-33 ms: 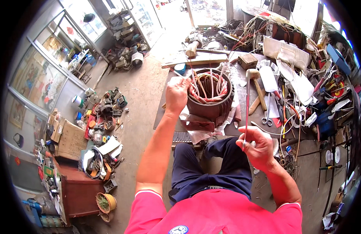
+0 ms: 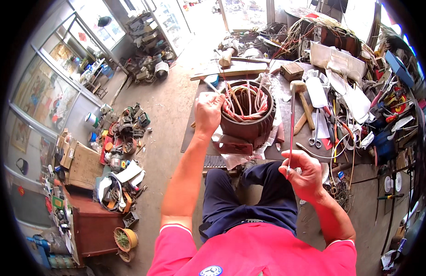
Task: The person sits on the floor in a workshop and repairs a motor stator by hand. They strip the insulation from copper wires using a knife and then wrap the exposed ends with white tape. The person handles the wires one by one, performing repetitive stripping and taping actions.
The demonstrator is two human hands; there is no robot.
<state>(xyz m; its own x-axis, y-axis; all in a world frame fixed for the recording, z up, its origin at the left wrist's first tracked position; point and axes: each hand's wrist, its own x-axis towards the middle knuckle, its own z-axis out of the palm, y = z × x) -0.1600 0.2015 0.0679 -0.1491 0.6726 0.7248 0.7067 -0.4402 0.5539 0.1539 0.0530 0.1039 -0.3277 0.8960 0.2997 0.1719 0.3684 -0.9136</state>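
Head view: I take the ribbed motor housing (image 2: 247,131) as the hub of my clock face, 12 being the far side.
Housing: it stands on the dark tabletop (image 2: 189,138), ahead of the person's knees, its round mouth facing up.
Windings: red and white wire bundles (image 2: 259,114) ring the inside of that mouth, and a few thin leads rise from it toward 12.
Left hand: I see this fist (image 2: 208,110) at 9 o'clock, just beside the rim; I cannot tell whether they touch.
Left fingers: curled together around a pale strip (image 2: 210,84), which pokes out toward 11.
Right hand: this one (image 2: 305,172) sits between 4 and 5, apart from the housing.
Right fingers: thumb and forefinger pinch the lower end of a thin red rod (image 2: 292,124); the rod runs up toward a mallet (image 2: 297,86) at 2.
Tools: scissors (image 2: 315,138) lie between 3 and 4.
Far edge: I find a wooden block (image 2: 293,71) between 1 and 2, a plank (image 2: 240,70) near 12, and a blue container (image 2: 213,80) between 10 and 11.
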